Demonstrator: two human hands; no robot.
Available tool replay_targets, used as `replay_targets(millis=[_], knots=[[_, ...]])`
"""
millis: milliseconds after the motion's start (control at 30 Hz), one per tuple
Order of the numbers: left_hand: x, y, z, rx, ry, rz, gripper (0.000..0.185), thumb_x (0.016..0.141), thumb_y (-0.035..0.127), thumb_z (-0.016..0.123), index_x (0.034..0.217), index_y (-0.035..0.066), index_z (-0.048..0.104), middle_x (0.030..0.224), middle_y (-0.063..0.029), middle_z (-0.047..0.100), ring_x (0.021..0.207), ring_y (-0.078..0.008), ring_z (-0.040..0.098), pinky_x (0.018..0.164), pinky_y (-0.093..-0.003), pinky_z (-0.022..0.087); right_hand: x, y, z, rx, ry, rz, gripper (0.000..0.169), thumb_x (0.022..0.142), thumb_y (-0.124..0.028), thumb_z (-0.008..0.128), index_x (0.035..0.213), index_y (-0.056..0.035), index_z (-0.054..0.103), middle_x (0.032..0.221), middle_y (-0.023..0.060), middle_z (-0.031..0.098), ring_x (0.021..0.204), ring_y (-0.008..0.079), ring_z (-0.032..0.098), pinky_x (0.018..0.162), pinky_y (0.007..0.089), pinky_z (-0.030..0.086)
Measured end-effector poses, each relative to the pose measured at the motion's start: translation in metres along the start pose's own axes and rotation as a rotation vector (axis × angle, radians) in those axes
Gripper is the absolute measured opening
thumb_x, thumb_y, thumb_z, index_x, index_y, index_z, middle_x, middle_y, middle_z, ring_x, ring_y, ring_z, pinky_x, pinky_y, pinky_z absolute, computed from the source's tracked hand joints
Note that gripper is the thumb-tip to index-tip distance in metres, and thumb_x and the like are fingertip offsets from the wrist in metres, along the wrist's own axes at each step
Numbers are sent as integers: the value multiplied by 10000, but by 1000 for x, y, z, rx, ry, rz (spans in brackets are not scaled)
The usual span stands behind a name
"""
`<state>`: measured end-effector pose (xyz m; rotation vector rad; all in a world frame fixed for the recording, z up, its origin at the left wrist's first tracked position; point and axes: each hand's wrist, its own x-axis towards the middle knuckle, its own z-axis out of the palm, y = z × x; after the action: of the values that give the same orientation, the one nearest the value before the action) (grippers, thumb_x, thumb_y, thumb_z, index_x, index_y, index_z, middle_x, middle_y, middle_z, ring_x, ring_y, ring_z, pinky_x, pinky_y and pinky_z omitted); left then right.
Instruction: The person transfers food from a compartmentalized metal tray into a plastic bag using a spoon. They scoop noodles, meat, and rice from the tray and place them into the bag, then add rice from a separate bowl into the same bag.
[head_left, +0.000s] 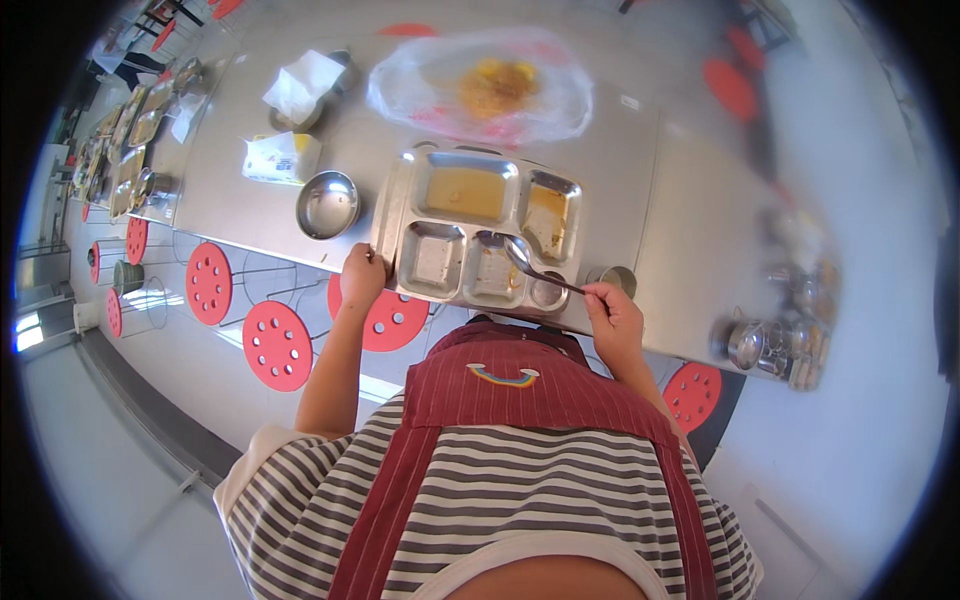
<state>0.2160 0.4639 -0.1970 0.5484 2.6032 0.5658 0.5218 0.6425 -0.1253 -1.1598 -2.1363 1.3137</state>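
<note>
My right hand (615, 311) grips the handle of a metal spoon (517, 253), its bowl over a lower compartment of the stainless-steel compartment tray (463, 227). The tray seems to lie on other trays, whose edges show at its left. Yellowish liquid (465, 191) fills part of the large upper-left compartment. Orange-brown residue (550, 214) coats the upper-right one, and small scraps lie in the lower ones. At the tray's lower left corner, my left hand (363, 276) is curled around the edge. A round steel bowl (328, 205) stands just left of the trays.
Beyond the trays lies a clear plastic bag (480, 86) with orange-yellow food waste. A tissue pack (281, 159) and crumpled paper (304, 84) are at the left. A metal cup (619, 281) stands near my right hand. Red stools (277, 346) line the steel table (232, 172).
</note>
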Motion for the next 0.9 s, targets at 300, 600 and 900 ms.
replay_targets(millis=[300,600,900], knots=[[-54,-34,27,-1108,-380,-332,197,784,-5,428,981,-10,439,855,-121,561,728,-190,580,597,-307,501,8,6,21,685,-368,590,208,836,-72,389,1024,-14,458,754,46,541,679,87,470,646,196,375],[-72,-8,9,-414,-332,-287,397,681,81,567,1038,-22,427,911,-153,539,757,-230,551,635,-330,465,3,36,31,503,-420,581,122,741,-76,487,839,-68,416,665,1,420,543,91,366,494,192,292],[20,47,-5,310,-8,310,483,689,51,489,1160,14,388,942,-116,533,910,-261,502,782,-357,401,-2,59,53,-99,-687,459,271,836,-217,413,998,-35,531,657,92,581,508,99,464,484,204,362]])
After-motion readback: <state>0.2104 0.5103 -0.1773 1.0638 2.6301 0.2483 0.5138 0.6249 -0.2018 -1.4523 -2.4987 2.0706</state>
